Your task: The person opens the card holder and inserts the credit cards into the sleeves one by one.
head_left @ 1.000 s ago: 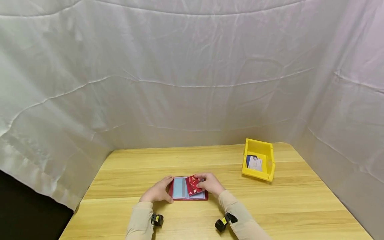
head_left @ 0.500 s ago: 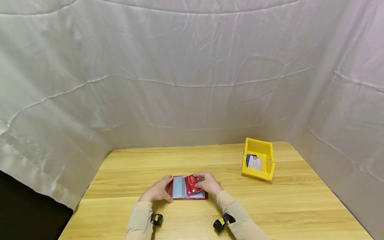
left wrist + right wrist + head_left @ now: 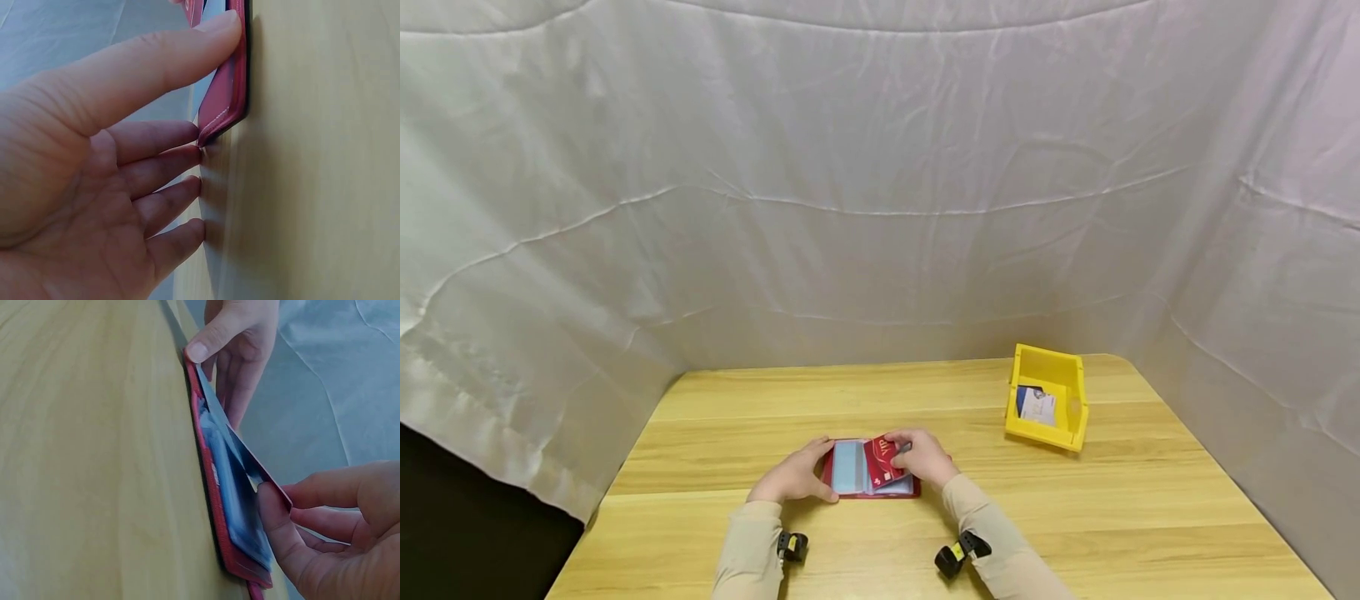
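Observation:
A small red card holder [image 3: 848,496] with clear plastic sleeves lies spread open on the wooden table. At its left end, my left hand [image 3: 793,477] holds it, thumb at the near edge and fingers toward the far corner. The thumb [image 3: 215,28] rests on the red cover's edge in the left wrist view. Between thumb and fingers, my right hand [image 3: 925,460] pinches a red VIP card [image 3: 880,467] above the right-hand sleeves [image 3: 228,481]. The card slants, its right side raised off the sleeves and its left edge low near the holder's middle.
A yellow bin [image 3: 1047,435] stands at the right back of the table, with a white card [image 3: 1039,407] and a dark blue card [image 3: 1021,402] inside. Grey curtains [image 3: 880,250] hang behind the table and at its sides. Each wrist wears a small black camera [image 3: 951,561].

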A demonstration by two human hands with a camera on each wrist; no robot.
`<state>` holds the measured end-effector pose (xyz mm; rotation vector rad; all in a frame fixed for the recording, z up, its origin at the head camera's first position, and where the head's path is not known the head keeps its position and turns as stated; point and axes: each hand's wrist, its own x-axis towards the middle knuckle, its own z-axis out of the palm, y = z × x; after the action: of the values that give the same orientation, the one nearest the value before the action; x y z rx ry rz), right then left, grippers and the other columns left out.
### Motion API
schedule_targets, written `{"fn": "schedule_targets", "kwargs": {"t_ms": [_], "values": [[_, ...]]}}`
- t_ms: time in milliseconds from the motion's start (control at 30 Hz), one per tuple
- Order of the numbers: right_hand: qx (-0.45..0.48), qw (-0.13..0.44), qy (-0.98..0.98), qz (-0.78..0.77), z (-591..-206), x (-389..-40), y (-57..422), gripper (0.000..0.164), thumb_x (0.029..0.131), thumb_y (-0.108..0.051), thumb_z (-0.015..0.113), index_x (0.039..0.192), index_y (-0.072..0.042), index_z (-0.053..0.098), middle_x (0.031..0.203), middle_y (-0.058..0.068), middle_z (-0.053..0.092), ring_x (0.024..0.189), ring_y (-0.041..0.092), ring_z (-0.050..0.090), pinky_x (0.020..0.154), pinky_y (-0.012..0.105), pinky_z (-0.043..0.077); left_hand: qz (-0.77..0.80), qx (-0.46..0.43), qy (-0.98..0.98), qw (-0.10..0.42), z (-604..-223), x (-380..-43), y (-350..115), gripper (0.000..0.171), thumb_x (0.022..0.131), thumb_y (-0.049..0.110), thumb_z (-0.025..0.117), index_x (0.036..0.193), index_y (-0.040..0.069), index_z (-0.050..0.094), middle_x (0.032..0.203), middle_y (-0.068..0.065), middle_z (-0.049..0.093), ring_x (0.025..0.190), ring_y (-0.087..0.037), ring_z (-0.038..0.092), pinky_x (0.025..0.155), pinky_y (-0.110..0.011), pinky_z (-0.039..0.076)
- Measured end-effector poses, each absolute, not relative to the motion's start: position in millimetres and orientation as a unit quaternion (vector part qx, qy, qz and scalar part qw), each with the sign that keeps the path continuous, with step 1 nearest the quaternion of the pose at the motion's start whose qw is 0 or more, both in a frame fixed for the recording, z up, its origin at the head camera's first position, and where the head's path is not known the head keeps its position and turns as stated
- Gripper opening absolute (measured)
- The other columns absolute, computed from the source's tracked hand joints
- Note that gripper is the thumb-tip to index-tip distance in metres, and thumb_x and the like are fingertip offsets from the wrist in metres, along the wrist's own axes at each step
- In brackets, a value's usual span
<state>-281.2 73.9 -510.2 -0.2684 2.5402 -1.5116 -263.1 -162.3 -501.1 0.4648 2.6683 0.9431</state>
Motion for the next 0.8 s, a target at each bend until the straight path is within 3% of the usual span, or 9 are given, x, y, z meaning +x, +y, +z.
{"fn": "schedule_targets", "kwargs": {"t_ms": [600, 800], "values": [[-0.084, 0.105, 0.856, -0.500, -510.8, -283.2, 72.1, 0.046, 0.067, 0.002, 0.063, 0.112, -0.006, 0.062, 0.096, 0.010, 0.058, 0.082, 0.018, 0.052, 0.066, 0.024, 0.046, 0.323, 0.165, 0.923, 0.128, -502.2, -262.7, -162.1, 0.090, 0.061, 0.019, 0.080, 0.136, 0.000, 0.034, 0.145, -0.020, 0.027, 0.131, -0.040, 0.026, 0.105, -0.054, 0.028], [-0.085, 0.091, 0.852, -0.509, -509.2, -280.5, 69.6, 0.044, 0.067, 0.005, 0.064, 0.110, -0.002, 0.061, 0.091, 0.013, 0.056, 0.076, 0.017, 0.051, 0.059, 0.024, 0.049, 0.325, 0.159, 0.923, 0.131, -501.8, -263.2, -161.1, 0.090, 0.061, 0.019, 0.080, 0.137, 0.002, 0.034, 0.145, -0.019, 0.027, 0.132, -0.040, 0.025, 0.105, -0.055, 0.027]]}}
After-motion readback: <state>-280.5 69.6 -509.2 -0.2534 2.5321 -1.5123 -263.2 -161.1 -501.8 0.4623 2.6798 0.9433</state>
